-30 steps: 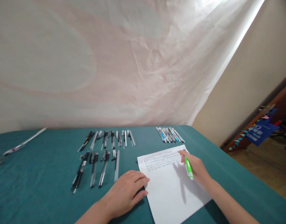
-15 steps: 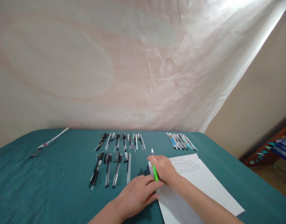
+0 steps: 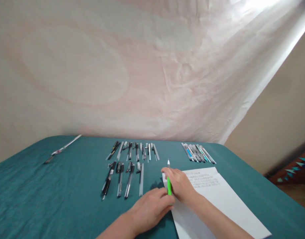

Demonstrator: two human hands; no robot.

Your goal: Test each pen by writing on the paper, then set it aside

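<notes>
A bright green pen point(image 3: 169, 186) with a pale tip end pointing away stands between my two hands, over the left edge of the paper. My right hand point(image 3: 180, 184) is closed around its upper part, and the white end sticks out beyond the fingers. Thumb and fingers of my left hand point(image 3: 152, 207) pinch the near end, which they partly hide. Under my right forearm lies a stack of white paper point(image 3: 224, 205) with several lines of handwriting near its top.
Left of my hands, disassembled pens lie in two rows, a front row point(image 3: 129, 181) and a back row point(image 3: 130, 151). A bundle of pens point(image 3: 198, 152) lies at the back right. One long thin pen-like item point(image 3: 65, 147) rests far left on the green tablecloth point(image 3: 75, 196).
The camera view has shifted slightly, so the table's things appear farther right. The green pen points a little more straight ahead. Both hands keep their hold on it.
</notes>
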